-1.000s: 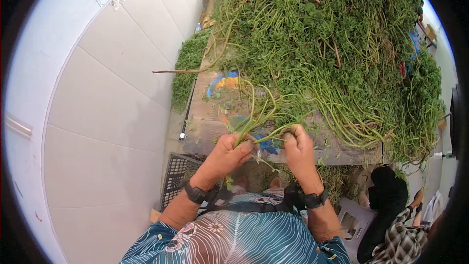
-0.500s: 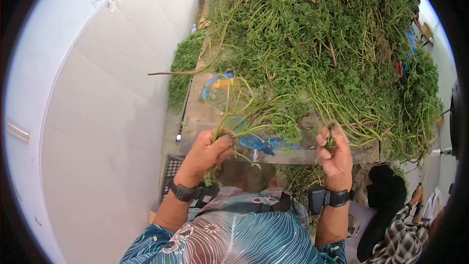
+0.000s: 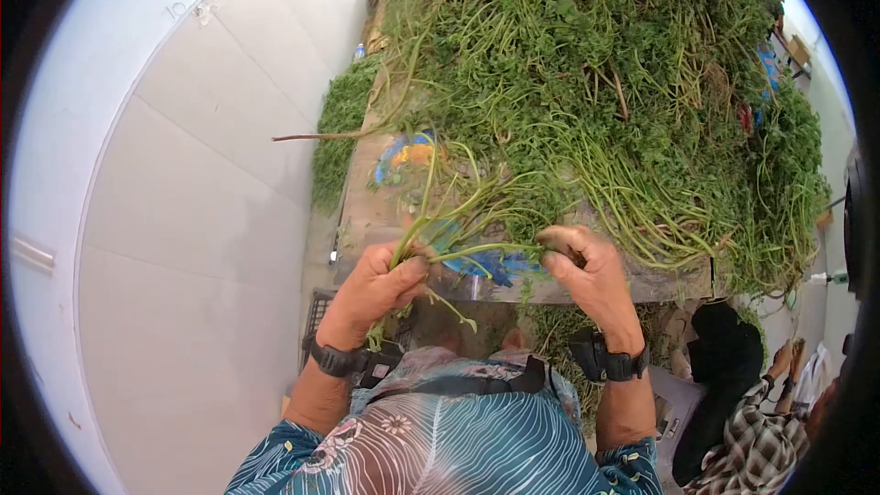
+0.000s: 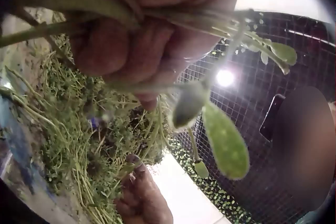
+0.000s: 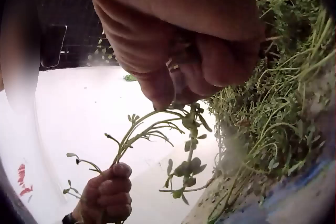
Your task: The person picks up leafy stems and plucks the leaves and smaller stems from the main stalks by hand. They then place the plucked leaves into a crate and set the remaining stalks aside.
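My left hand (image 3: 378,286) grips a bunch of green leafy stems (image 3: 431,211) above the table's near edge. Its fingers curl round the stems, and small oval leaves (image 4: 226,140) dangle below the fist in the left wrist view. To the right, my right hand (image 3: 596,270) pinches the far end of one stem (image 3: 490,248) from that bunch between thumb and fingers. The right wrist view has this stem arching from the left fist up to the right fingertips (image 5: 160,98). Sprigs hang under those fingers. Their exact hold is partly hidden by the hand.
A large heap of the same greens (image 3: 587,82) covers most of the wooden table (image 3: 357,215). One long brown stem (image 3: 316,137) juts past its left edge. A black crate (image 3: 319,307) stands lower left; another person's checked sleeve (image 3: 756,440) shows lower right.
My right hand first pinched a stem near the left hand, swung away right with leafy bits in its fingers, then came back to the bunch. The left hand shifted slightly left, keeping its stems.
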Available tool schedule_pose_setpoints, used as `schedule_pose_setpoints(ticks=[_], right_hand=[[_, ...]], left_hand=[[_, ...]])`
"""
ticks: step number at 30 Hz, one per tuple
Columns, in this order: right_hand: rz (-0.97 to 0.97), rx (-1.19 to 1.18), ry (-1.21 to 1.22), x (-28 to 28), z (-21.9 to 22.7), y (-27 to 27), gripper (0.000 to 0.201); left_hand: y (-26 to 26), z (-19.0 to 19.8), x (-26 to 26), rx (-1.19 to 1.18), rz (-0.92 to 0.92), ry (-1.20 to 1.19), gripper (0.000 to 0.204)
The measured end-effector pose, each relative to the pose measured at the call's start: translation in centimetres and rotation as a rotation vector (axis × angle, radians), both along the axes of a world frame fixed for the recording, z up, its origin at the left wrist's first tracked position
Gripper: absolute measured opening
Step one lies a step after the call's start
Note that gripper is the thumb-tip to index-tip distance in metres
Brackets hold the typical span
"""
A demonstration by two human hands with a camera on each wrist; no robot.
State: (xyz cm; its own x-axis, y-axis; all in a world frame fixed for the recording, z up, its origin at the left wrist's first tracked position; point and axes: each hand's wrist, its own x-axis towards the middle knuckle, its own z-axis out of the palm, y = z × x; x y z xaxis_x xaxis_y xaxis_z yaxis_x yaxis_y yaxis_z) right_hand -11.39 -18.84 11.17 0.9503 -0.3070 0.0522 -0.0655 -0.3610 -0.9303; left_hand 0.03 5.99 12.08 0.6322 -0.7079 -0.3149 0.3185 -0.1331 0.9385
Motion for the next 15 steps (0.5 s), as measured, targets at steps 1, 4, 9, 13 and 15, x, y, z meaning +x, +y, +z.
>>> schedule_pose_setpoints(ticks=[1, 4, 9, 13, 15], right_hand=[[0.034, -0.085, -0.042, 0.2, -0.3, 0.0, 0.021], [0.04, -0.114, -0.034, 0.5, -0.4, 0.2, 0.014], [0.045, -0.196, -0.067, 0.5, -1.4, 0.6, 0.015], [-0.178, 0.145, 0.007, 0.5, -2.5, 0.7, 0.011], [-0.228, 0.598, -0.073, 0.8, -2.8, 0.2, 0.009]], left_hand=[[0.0, 0.2, -0.1, 0.001, 0.0, -0.006, 0.023], [0.0, 0.5, -0.1, 0.019, 0.008, -0.022, 0.023], [-0.1, 0.4, -0.2, 0.043, 0.018, -0.038, 0.021], [-0.7, -0.2, -0.8, 0.065, -0.026, -0.075, 0.02], [-0.9, -0.1, -1.0, 0.064, -0.037, -0.069, 0.021]])
